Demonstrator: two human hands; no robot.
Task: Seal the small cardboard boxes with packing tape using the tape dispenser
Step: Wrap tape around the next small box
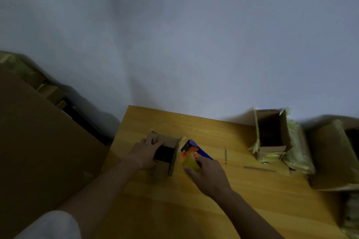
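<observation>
A small cardboard box lies on the wooden table, with a dark gap showing between its flaps. My left hand rests flat on the box's left side and holds it down. Just right of the box is the blue and orange tape dispenser with its yellowish tape roll. My right hand grips the dispenser from behind. The dispenser's front end sits close to the box's right edge.
An open cardboard box with loose tape strips stands at the table's far right. Further boxes pile up beyond it. A large cardboard sheet leans at the left. Thin cardboard strips lie on the table.
</observation>
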